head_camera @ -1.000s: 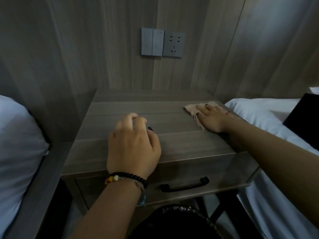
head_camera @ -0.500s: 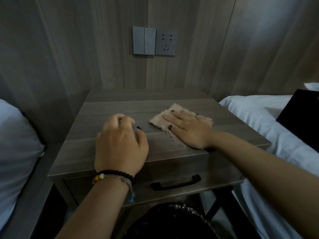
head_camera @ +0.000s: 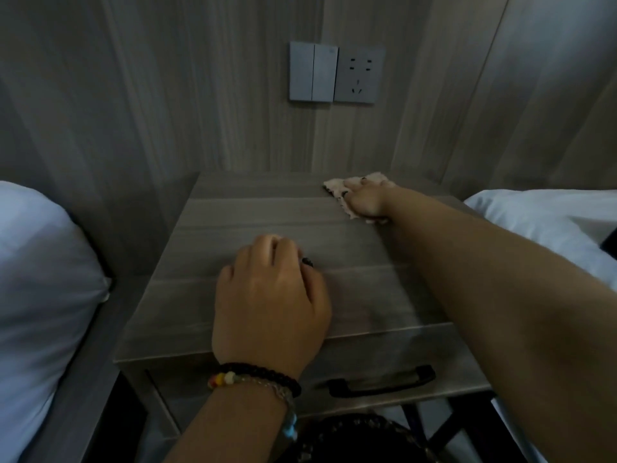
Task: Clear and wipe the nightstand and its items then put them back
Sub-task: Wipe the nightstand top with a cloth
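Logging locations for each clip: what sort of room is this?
Most likely a hotel or dormitory bedroom. A wooden nightstand with a drawer stands between two white-sheeted beds, under a wall switch and socket on wood panelling.

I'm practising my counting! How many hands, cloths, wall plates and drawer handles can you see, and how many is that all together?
Hands: 2, the left hand and the right hand
Cloths: 1, the pink cloth
Wall plates: 2, the switch and the socket
Drawer handles: 1, the black handle
Total: 6
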A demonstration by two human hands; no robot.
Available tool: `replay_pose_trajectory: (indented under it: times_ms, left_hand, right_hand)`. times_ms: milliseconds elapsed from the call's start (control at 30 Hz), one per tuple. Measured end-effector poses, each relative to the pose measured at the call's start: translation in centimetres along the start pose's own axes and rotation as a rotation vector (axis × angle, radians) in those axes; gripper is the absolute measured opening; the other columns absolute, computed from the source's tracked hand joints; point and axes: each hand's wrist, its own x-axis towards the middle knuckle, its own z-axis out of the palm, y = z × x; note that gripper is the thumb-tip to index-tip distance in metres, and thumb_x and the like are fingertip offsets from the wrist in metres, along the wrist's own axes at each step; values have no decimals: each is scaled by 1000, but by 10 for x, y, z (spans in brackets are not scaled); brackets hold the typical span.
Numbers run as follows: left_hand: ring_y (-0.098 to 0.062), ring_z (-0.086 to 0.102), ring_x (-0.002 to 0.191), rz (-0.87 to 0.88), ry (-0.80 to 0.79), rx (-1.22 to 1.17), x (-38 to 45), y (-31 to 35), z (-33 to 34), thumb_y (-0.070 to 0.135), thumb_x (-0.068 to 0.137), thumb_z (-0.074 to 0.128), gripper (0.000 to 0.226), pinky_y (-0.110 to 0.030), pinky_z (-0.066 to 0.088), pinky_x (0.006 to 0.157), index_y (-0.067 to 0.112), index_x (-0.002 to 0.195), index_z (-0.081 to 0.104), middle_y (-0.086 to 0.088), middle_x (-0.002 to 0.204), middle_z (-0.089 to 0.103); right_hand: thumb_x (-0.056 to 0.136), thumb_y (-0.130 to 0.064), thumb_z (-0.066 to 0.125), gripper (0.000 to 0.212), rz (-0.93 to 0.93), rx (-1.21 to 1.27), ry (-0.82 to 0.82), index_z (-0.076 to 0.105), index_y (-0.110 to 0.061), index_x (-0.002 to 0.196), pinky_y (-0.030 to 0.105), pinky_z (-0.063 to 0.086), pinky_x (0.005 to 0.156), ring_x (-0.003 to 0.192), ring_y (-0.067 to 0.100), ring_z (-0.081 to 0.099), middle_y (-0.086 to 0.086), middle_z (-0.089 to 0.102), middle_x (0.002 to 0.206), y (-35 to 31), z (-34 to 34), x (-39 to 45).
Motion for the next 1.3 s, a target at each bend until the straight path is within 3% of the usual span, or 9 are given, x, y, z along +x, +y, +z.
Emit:
replay_pose_trajectory:
  times_ms: [133, 233, 400, 567, 767, 900, 1000, 1133, 1300]
  left_hand:
    - [-20, 56, 79, -27, -21, -4, 2, 1, -2, 31, 86, 46, 19, -36, 44, 66, 19, 90, 61, 1, 92, 59]
    - [-18, 55, 82, -37, -33, -12, 2, 4, -7, 30, 88, 46, 16, -36, 45, 68, 21, 92, 59, 3, 94, 58]
    - [-16, 54, 87, -5, -31, -43, 1, 6, -13, 23, 87, 55, 11, -31, 43, 73, 21, 96, 60, 3, 97, 58]
    - [-12, 49, 97, -85, -57, -218, -4, 7, -19, 16, 88, 55, 16, -26, 34, 75, 17, 103, 59, 4, 104, 54]
    - [-8, 52, 99, -53, -161, -411, -13, 31, -28, 15, 90, 54, 16, -19, 36, 76, 20, 104, 59, 9, 104, 54]
    - [-9, 47, 118, 135, -273, -320, -23, 41, -24, 20, 93, 53, 28, -20, 34, 97, 22, 120, 56, 10, 124, 53]
    - [-3, 23, 141, 244, -368, -231, -22, 36, -20, 27, 95, 51, 43, -21, 17, 112, 22, 138, 46, 11, 148, 37]
    - [8, 6, 138, 298, -462, -177, -14, 29, -14, 40, 95, 48, 52, -29, 11, 119, 25, 144, 38, 12, 154, 29]
    - [-2, 20, 143, 301, -549, -71, -9, 29, -14, 69, 77, 20, 81, -34, 16, 119, 31, 148, 31, 14, 154, 29]
  right_hand:
    - [73, -65, 2, 74, -163, -55, -47, 15, -48, 145, 53, 15, 117, 147, 31, 14, -2, 13, 162, -20, 17, -2]
    - [91, -56, 8, 65, -196, -48, -94, 5, -37, 153, 50, 0, 120, 150, 25, -4, -3, 0, 163, -17, 28, -29]
    - [88, -62, 7, 67, -108, 54, -77, 2, -42, 151, 62, -4, 115, 149, 29, -8, -8, -6, 162, -16, 39, -104]
    - [99, -52, 13, 57, -19, 82, -82, -1, -40, 152, 62, -6, 114, 148, 31, -13, -2, -11, 163, -32, 39, -189]
    - [96, -55, 21, 61, -59, 293, 17, 16, -31, 152, 50, 17, 118, 146, 29, 19, 0, 17, 161, -19, 36, -224]
    - [100, -35, 44, 53, -155, 576, 55, 29, -31, 150, 16, 25, 103, 140, 16, 34, -3, 38, 153, 8, 11, -241]
    - [95, -21, 56, 55, -228, 507, 148, 38, -26, 147, -5, 25, 84, 129, 3, 43, -4, 46, 148, 34, 9, -242]
    - [90, -21, 64, 65, -311, 390, 71, 36, -24, 148, -9, 18, 86, 129, 1, 35, -5, 40, 150, 53, 18, -234]
    - [86, -29, 70, 70, -392, 301, 85, 38, -22, 147, 3, 12, 102, 139, 6, 30, -5, 38, 151, 59, 30, -221]
